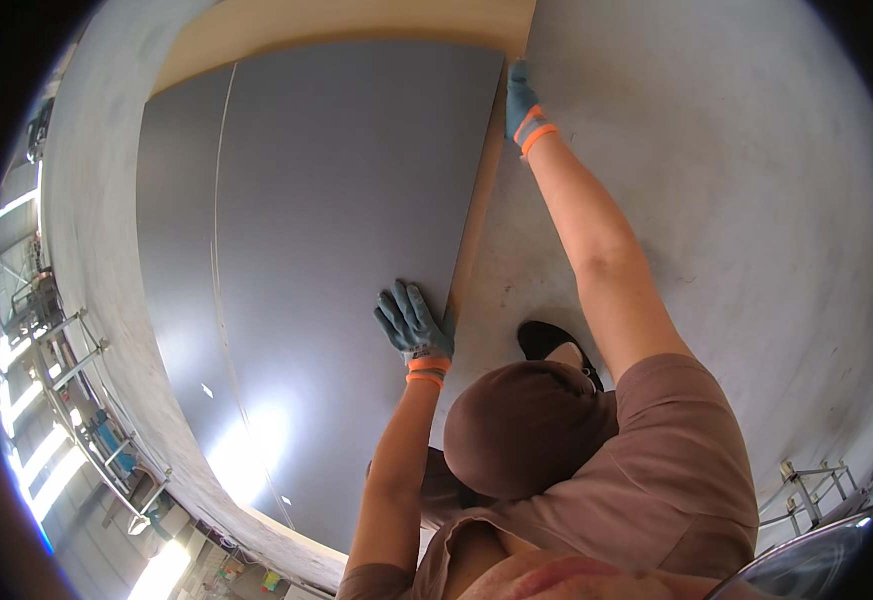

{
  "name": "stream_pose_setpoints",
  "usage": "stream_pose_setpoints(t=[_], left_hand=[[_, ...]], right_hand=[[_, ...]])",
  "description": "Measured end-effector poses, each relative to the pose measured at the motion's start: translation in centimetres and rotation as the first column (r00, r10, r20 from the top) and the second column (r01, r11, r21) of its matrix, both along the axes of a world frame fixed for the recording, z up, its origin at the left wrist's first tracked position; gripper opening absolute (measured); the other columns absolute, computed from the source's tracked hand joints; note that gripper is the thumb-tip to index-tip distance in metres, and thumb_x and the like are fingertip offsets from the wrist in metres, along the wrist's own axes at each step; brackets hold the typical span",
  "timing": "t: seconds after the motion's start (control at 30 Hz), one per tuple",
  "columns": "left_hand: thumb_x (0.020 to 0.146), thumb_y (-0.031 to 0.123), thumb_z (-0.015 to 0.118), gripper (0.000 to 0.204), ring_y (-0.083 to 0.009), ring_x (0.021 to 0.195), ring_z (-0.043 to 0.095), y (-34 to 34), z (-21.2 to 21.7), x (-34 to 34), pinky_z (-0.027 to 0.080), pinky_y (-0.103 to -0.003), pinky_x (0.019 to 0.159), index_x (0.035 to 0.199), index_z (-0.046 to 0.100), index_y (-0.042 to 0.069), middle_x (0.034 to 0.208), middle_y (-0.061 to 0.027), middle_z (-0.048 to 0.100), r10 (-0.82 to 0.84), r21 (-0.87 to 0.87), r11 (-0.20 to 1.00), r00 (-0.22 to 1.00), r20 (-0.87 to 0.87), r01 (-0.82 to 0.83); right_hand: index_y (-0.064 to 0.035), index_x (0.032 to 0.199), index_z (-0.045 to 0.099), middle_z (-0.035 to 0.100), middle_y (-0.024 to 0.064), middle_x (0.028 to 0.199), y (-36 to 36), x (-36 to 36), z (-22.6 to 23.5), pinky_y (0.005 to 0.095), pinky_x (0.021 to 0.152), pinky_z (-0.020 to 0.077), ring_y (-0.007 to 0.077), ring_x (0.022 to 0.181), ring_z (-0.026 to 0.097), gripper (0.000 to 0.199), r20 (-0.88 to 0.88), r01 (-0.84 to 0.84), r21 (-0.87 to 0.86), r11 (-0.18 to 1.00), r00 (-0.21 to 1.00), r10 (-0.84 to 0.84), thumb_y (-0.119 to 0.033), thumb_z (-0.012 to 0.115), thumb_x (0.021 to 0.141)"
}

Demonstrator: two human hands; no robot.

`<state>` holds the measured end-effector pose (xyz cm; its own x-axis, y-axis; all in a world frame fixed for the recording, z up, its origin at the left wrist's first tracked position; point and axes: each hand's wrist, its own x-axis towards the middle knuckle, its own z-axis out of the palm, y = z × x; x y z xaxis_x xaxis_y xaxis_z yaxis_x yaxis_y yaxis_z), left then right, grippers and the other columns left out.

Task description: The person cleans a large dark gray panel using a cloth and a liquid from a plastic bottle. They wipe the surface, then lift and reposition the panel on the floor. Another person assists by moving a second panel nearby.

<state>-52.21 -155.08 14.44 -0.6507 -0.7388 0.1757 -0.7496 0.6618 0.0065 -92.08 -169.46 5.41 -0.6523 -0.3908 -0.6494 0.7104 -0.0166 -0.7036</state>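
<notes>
A large dark grey panel (326, 180) lies before me, with a thin pale cord-like line (218, 200) running along its left part. My left hand (413, 322), in a grey-blue glove with an orange cuff, rests flat on the panel by its right edge, fingers spread and the thumb side at that edge. Farther off, my right hand (522, 105), gloved alike, reaches to the panel's far right corner. Its fingers are stretched out along the edge, seen from the side. Under the panel a tan board (356, 22) shows at the far side and as a narrow strip along the right.
Grey floor (756, 200) spreads to the right, with my black shoe (548, 342) and bent knee (526, 430) close to the panel's edge. Metal frames (96, 400) stand at the far left, and another metal frame (806, 495) at the lower right. Light glares off the panel's near left.
</notes>
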Motion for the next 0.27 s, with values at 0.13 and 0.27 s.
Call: stream_pose_setpoints(t=[0.13, 0.27], left_hand=[[0.081, 0.033, 0.075, 0.080, -0.0530, 0.134, 0.041, 0.2, -0.2, 0.1, 0.032, -0.065, 0.110, 0.143, 0.041, -0.003, 0.149, -0.0264, 0.045, 0.027, -0.001, 1.000, 1.000, 0.004, -0.027], [0.082, 0.036, 0.076, 0.081, -0.0513, 0.135, 0.041, -0.3, -0.6, -0.6, 0.032, -0.065, 0.111, 0.144, 0.041, -0.003, 0.149, -0.0255, 0.045, 0.021, -0.023, 1.000, 1.000, 0.012, -0.021]], right_hand=[[-0.0127, 0.150, 0.044, 0.050, 0.0109, 0.149, 2.1, 1.7, 5.1, 0.0500, 0.112, 0.0376, 0.0313, 0.131, 0.050, 0.090, 0.284, -0.163, -0.322, 0.933, 0.923, 0.259, -0.081, 0.032, 0.092], [-0.0167, 0.151, 0.043, 0.049, 0.0101, 0.149, 2.9, 1.3, 3.3, 0.0505, 0.114, 0.0358, 0.0313, 0.133, 0.048, 0.089, 0.422, -0.026, -0.391, 0.920, 0.883, 0.204, -0.082, 0.029, 0.092]])
